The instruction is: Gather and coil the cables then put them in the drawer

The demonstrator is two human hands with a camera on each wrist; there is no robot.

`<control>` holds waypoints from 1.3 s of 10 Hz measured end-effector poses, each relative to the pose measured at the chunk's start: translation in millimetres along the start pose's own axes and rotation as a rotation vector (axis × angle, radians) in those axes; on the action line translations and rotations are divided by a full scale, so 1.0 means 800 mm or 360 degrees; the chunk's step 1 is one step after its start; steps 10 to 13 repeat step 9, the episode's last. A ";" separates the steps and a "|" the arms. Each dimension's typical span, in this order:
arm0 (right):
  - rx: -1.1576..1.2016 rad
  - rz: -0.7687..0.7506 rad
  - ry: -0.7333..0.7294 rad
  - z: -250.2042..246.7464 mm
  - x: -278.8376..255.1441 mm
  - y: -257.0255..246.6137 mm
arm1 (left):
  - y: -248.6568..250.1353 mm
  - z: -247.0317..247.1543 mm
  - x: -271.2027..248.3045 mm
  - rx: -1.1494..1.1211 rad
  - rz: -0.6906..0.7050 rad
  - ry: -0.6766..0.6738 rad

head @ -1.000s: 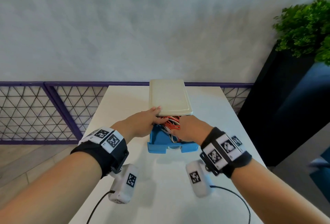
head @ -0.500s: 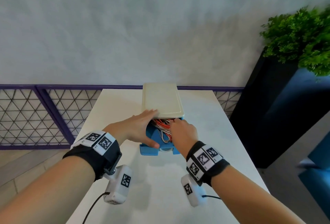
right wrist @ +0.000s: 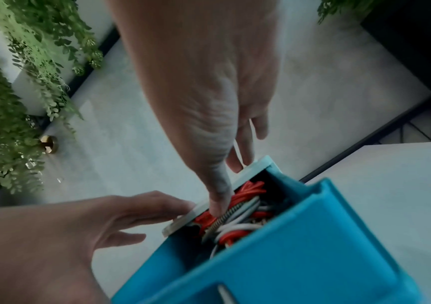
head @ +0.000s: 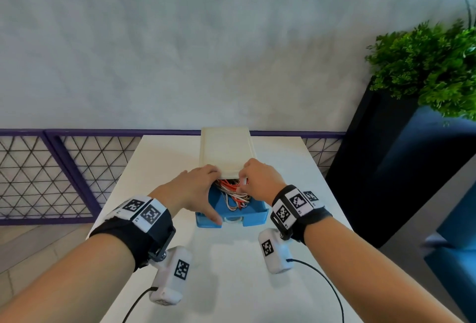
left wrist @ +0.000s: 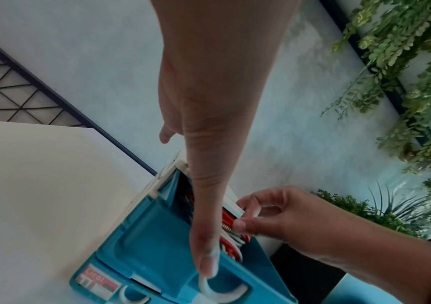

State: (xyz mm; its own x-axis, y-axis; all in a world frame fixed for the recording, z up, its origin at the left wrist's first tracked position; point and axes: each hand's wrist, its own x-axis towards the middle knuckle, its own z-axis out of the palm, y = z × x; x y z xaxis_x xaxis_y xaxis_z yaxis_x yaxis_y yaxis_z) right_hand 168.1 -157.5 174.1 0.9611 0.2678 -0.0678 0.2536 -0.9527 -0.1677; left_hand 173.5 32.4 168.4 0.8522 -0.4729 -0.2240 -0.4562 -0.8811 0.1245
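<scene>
A blue drawer (head: 255, 216) stands pulled out of a cream drawer box (head: 226, 152) on the white table (head: 231, 271). Red, white and braided cables (head: 233, 194) lie bundled inside it. My left hand (head: 203, 194) spans the opening, its fingers on the box's front top edge and its straight thumb (left wrist: 204, 236) reaching to the drawer's front wall (left wrist: 157, 236). My right hand (head: 253, 178) has its fingers over the box's edge (right wrist: 250, 170), and its thumb (right wrist: 217, 195) presses down on the cables (right wrist: 237, 218). Neither hand grips a cable.
A purple rail with mesh (head: 64, 168) runs behind the table. A dark planter with green foliage (head: 425, 70) stands at the right. The wrist cameras' black leads (head: 322, 279) trail over the near tabletop.
My right hand has come up out of the drawer, so only its thumb now presses the cables. My left thumb has swung down to the drawer front. The drawer looks slightly further in.
</scene>
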 end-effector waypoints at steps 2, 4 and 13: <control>-0.0016 -0.0031 0.0286 0.013 0.002 0.001 | 0.005 -0.005 0.009 0.0054 -0.0090 0.0275; -0.0125 -0.0006 0.0258 0.030 -0.001 0.004 | 0.034 0.015 0.030 0.0298 -0.0224 0.0688; 0.0013 0.0106 -0.0064 -0.004 -0.001 0.002 | 0.020 -0.005 0.003 -0.0131 -0.0234 0.0228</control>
